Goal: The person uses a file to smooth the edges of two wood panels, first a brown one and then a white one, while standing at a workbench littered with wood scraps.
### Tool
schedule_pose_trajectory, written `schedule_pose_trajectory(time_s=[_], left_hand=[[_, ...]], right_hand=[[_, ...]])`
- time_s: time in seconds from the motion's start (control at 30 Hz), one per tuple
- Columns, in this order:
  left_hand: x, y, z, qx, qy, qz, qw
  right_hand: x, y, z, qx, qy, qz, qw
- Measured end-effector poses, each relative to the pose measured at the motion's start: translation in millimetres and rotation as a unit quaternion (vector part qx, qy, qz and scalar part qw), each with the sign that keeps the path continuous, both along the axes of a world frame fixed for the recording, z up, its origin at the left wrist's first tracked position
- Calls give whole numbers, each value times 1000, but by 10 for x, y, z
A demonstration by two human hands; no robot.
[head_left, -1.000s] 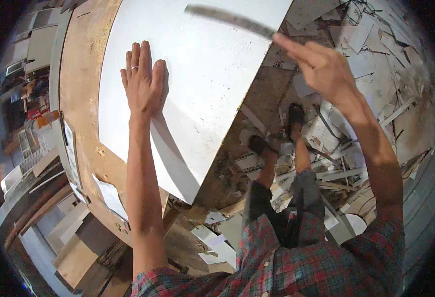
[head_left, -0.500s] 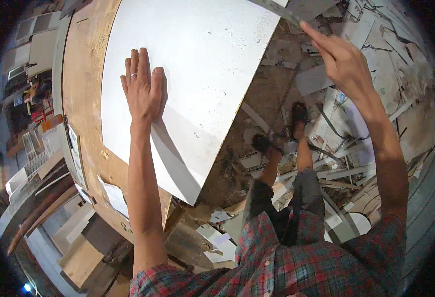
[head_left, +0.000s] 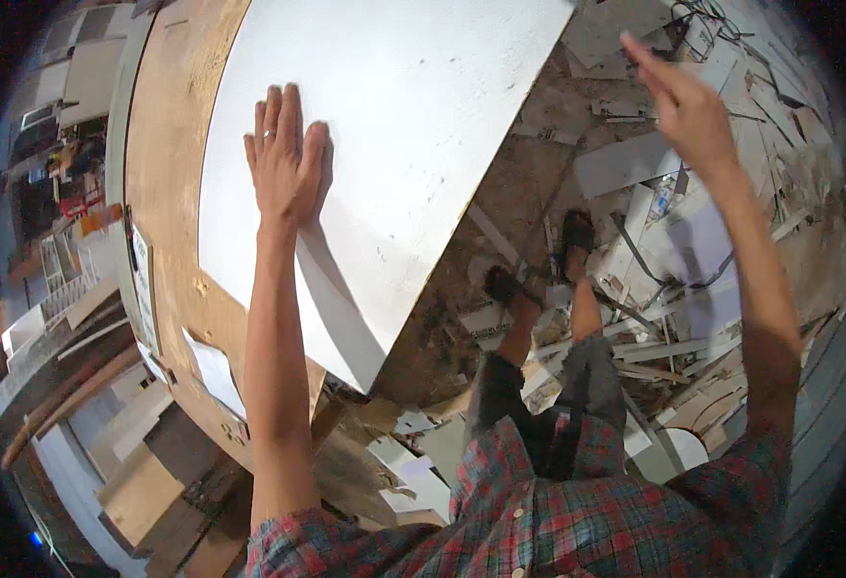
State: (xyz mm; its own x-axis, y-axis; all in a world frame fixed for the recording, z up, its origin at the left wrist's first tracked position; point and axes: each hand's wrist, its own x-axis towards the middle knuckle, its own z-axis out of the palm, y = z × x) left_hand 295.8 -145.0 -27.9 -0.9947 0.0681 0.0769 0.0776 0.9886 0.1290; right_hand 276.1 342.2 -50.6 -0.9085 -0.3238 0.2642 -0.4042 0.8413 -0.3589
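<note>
A large white board (head_left: 394, 144) with small dark specks lies on a wooden workbench (head_left: 168, 125). My left hand (head_left: 286, 164) rests flat on the board, fingers stretched out, a ring on one finger. Beyond the board's right edge, over the littered floor, my right hand (head_left: 688, 111) is raised and slightly blurred. Its index finger points forward and the other fingers curl under. What those fingers hold, if anything, is hidden.
Offcuts, strips and scraps (head_left: 673, 337) litter the floor around my feet (head_left: 543, 255). A white paper (head_left: 213, 368) lies on the bench near my left forearm. Stacked boards (head_left: 143, 486) stand at the lower left, with a white rack (head_left: 62, 270) above them.
My right hand has moved a little right and down, away from the board. The flat grey strip at its fingertip no longer shows clearly. My left hand remains flat on the board.
</note>
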Motion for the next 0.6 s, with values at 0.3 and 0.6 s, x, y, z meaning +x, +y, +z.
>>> schedule_pose_trajectory(time_s=[0.3,0.6], left_hand=[[-76,-224,-65,124,20,-63,990],[2264,967,512,136,-268,-334,893]], right_hand=[[2331,-1517,391,-37,-131,207,969],[2352,-157,293,-125,-101,-50,986]])
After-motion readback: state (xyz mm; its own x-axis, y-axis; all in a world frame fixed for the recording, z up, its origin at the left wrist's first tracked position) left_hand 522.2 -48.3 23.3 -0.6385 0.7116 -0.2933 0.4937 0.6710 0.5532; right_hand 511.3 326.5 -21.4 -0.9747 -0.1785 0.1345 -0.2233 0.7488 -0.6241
